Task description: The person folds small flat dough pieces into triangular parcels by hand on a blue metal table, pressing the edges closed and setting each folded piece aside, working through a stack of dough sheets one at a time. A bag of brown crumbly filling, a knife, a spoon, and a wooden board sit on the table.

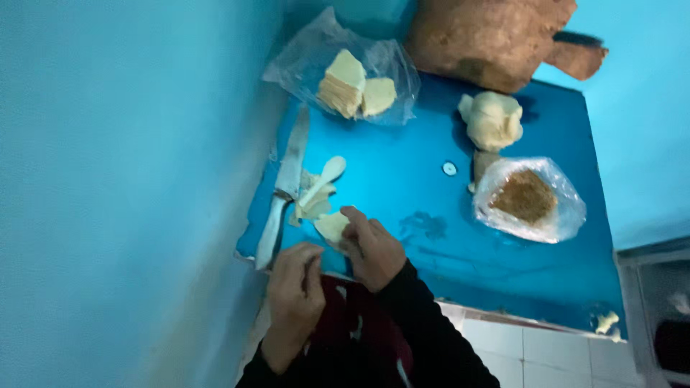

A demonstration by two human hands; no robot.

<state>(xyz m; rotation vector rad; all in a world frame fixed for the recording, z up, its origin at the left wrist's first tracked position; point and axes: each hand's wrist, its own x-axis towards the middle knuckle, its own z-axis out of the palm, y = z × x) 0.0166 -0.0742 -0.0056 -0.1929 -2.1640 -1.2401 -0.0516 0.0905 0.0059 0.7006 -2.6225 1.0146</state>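
**Two hands working a small dough sheet at the near edge of a blue board**

While the right hand [374, 248] is pinching a pale square dough sheet [332, 226] between thumb and fingers, closed on its near corner, the left hand [296, 287] is curling just beside it, fingertips drawn together; whether they are touching the sheet I cannot tell. Just beyond the held sheet, a white spoon [325, 177] is lying on a few loose sheets [310, 205]. Beside those, further from the right hand, a knife [284, 190] is resting lengthwise on the blue board [402, 179]. Farther out, a clear bag [302, 61] is holding stacked sheets [345, 82]. Well away past the right hand, a lump of dough [492, 118] is sitting near a second bag of brown filling [528, 197]. A brown wooden board [496, 36] is lying at the far end.
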